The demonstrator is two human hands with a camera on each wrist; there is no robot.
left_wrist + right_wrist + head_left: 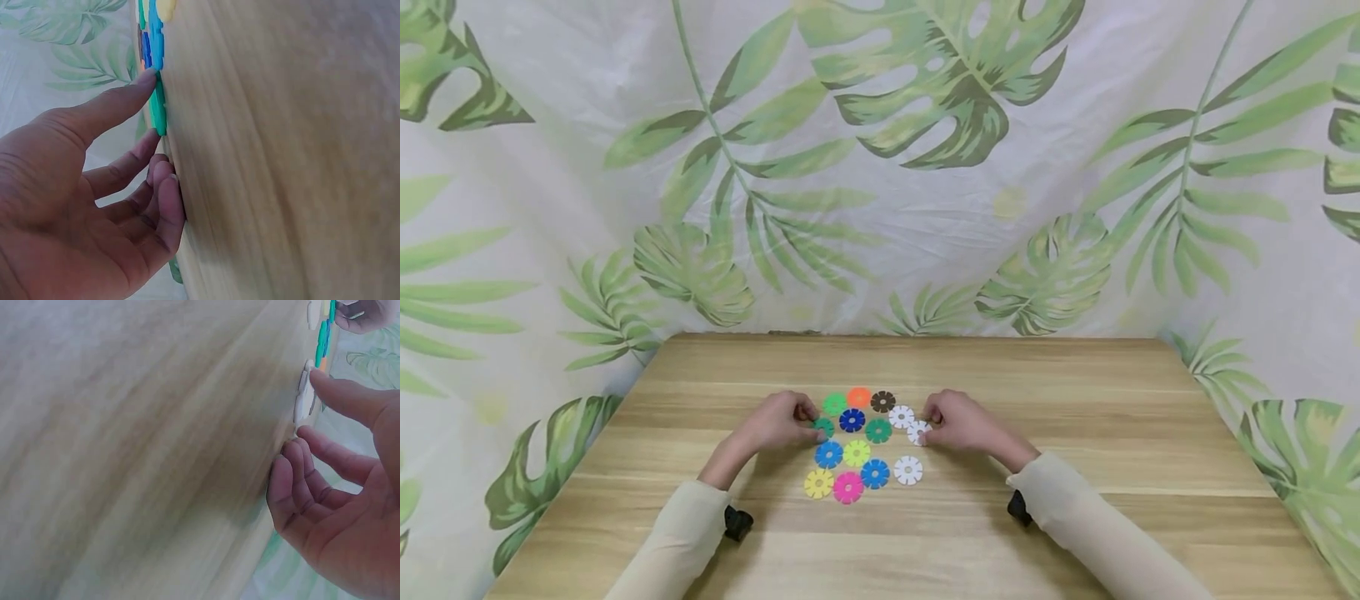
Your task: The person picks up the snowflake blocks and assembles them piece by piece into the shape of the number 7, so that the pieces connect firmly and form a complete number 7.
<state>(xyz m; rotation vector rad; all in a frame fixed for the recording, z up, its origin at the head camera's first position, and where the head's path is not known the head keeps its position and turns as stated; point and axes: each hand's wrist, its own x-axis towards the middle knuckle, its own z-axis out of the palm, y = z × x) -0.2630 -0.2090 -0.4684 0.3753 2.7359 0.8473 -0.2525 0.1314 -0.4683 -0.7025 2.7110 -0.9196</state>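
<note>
Notched plastic building discs lie in a loose cluster on the wooden table. At the cluster's left edge, my left hand (781, 419) pinches a green notched disc (824, 427) between thumb and index finger. The left wrist view shows that green disc (157, 109) edge-on, flat at the table, with the other fingers curled below. On the right side, my right hand (958, 421) pinches a white notched disc (917, 432) the same way. Its thumb and index finger span the white disc (303, 400) in the right wrist view. A second white disc (901, 417) lies right beside it.
Between the hands lie a dark blue disc (852, 420), a green disc (878, 431) and a yellow-green disc (856, 453). An orange disc (859, 397) and a brown disc (883, 402) are at the back. A pink disc (848, 488) and another white disc (908, 470) lie nearer.
</note>
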